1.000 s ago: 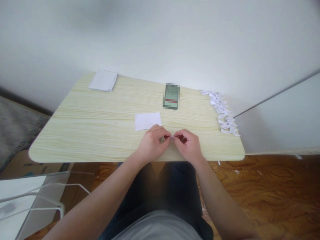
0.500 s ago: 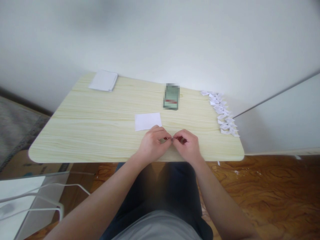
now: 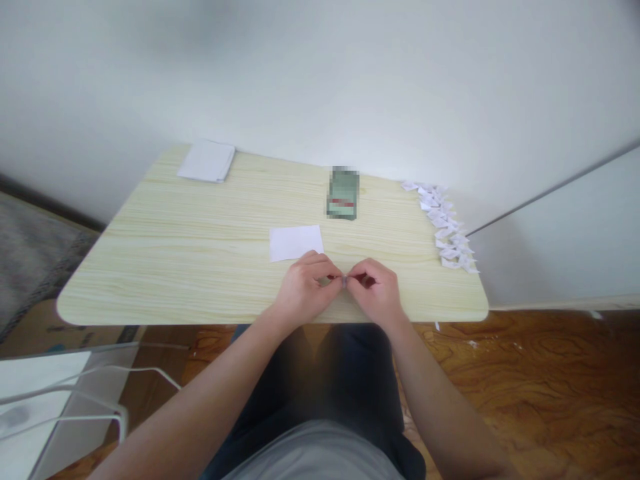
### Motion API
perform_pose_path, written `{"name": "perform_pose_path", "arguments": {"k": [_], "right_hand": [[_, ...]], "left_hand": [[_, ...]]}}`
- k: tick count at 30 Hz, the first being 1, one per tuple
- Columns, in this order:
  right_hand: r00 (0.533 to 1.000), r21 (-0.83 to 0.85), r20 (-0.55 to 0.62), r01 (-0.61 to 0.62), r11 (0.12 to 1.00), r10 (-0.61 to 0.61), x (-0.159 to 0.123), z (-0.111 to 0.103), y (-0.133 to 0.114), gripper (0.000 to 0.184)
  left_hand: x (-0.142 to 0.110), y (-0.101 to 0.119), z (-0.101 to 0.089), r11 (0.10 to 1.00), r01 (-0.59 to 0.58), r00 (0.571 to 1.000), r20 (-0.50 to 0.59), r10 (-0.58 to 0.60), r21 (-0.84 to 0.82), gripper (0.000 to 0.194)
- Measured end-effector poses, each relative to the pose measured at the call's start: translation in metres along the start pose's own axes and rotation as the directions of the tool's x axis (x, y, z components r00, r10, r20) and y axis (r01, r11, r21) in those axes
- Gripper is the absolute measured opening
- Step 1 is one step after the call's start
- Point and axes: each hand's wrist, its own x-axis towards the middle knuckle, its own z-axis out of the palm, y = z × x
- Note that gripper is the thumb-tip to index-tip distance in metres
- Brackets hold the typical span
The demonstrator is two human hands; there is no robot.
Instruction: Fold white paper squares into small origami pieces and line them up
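My left hand (image 3: 306, 288) and my right hand (image 3: 377, 292) meet above the table's front edge, thumbs and forefingers pinched. Between their fingertips is a small pale piece of folded paper (image 3: 345, 282), mostly hidden by the fingers. A white paper sheet (image 3: 294, 241) lies flat just beyond my left hand, whose knuckles overlap its lower right corner. Several folded white paper pieces (image 3: 443, 217) are lined up along the table's right side.
A stack of white paper (image 3: 205, 161) lies at the back left of the wood-grain table (image 3: 175, 267). A blurred-out green rectangular object (image 3: 343, 190) is near the back edge, against the white wall (image 3: 320, 80). White cables (image 3: 117, 407) run at lower left.
The fingertips have shifted very slightly, and a little more of the pale piece shows between them. Everything else stays in place.
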Motion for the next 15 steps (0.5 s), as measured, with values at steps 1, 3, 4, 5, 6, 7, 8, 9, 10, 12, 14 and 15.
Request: {"name": "perform_pose_path", "arguments": {"k": [1, 3, 4, 5, 6, 7, 8, 9, 10, 12, 14, 15], "right_hand": [[1.0, 0.014, -0.004, -0.007, 1.0, 0.007, -0.0001, -0.0005, 0.0004, 0.008], [1.0, 0.046, -0.015, -0.025, 0.999, 0.026, 0.0002, -0.002, 0.0014, 0.007], [0.999, 0.065, -0.023, -0.035, 0.997, 0.037, 0.0005, -0.0029, 0.0018, 0.007], [0.998, 0.085, -0.032, -0.045, 0.995, 0.048, 0.001, -0.0037, 0.0022, 0.006], [0.997, 0.107, -0.041, -0.056, 0.993, 0.06, 0.0016, -0.0045, 0.0026, 0.006], [0.996, 0.131, -0.049, -0.066, 0.989, 0.073, 0.0023, -0.0052, 0.0031, 0.006], [0.995, 0.156, -0.058, -0.077, 0.985, 0.087, 0.003, -0.0058, 0.0036, 0.006], [0.993, 0.183, -0.065, -0.088, 0.979, 0.101, 0.0036, -0.0061, 0.0041, 0.007], [0.991, 0.209, -0.071, -0.098, 0.973, 0.115, 0.0042, -0.0062, 0.0048, 0.007], [0.987, 0.261, -0.077, -0.114, 0.958, 0.139, 0.0048, -0.006, 0.006, 0.009], [0.984, 0.307, -0.075, -0.13, 0.943, 0.16, 0.0051, -0.0053, 0.0064, 0.01], [0.983, 0.327, -0.07, -0.139, 0.935, 0.171, 0.0053, -0.005, 0.0062, 0.01]], "left_hand": [[0.0, 0.0002, -0.0005, 1.0, 0.011, 1.0, -0.003, -0.011, -0.012, 0.013], [0.0001, 0.0007, -0.0018, 0.998, 0.04, 0.999, -0.012, -0.041, -0.043, 0.011], [0.0002, 0.0009, -0.0025, 0.997, 0.056, 0.998, -0.018, -0.057, -0.061, 0.011], [0.0004, 0.0011, -0.0032, 0.994, 0.07, 0.997, -0.026, -0.072, -0.082, 0.01], [0.0006, 0.0012, -0.0038, 0.991, 0.082, 0.996, -0.035, -0.086, -0.104, 0.009], [0.0008, 0.0011, -0.0043, 0.987, 0.093, 0.994, -0.047, -0.1, -0.128, 0.008], [0.0009, 0.0009, -0.0047, 0.983, 0.103, 0.992, -0.061, -0.113, -0.15, 0.008], [0.001, 0.0004, -0.0049, 0.979, 0.112, 0.989, -0.079, -0.127, -0.172, 0.008], [0.001, -0.0001, -0.0049, 0.974, 0.118, 0.986, -0.098, -0.139, -0.192, 0.009], [0.001, -0.0012, -0.0045, 0.967, 0.123, 0.978, -0.141, -0.157, -0.223, 0.011], [0.001, -0.0013, -0.0036, 0.964, 0.113, 0.97, -0.182, -0.16, -0.242, 0.013], [0.001, -0.0008, -0.0031, 0.963, 0.104, 0.968, -0.196, -0.155, -0.247, 0.012]]}}
